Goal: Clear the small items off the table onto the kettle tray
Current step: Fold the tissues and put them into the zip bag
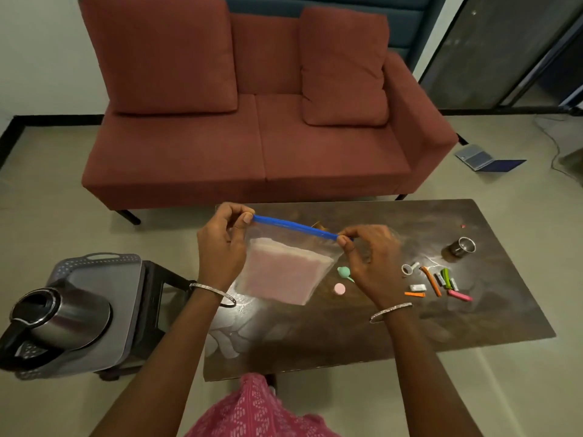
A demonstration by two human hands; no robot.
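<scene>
The table (473, 326): near edge partly covered by pink clothing (252, 411). Above the table, the bag (284, 272) holds pink content (identity not discernible) and hides most of a brown item (318, 226) at the table's far edge. Toward the table's right end, the small coloured pieces (441, 283) are too small to identify. Left of the table, the kettle (56, 320) — handle cut by the frame edge.

Blue-zip clear bag (284, 269), grey tray (104, 272), rust sofa (252, 146)

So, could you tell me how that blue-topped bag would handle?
Probably floppy: the bag hangs below its blue strip, pinched at each end by the left hand and right hand. Likely light, since fingertips alone carry it.
</scene>
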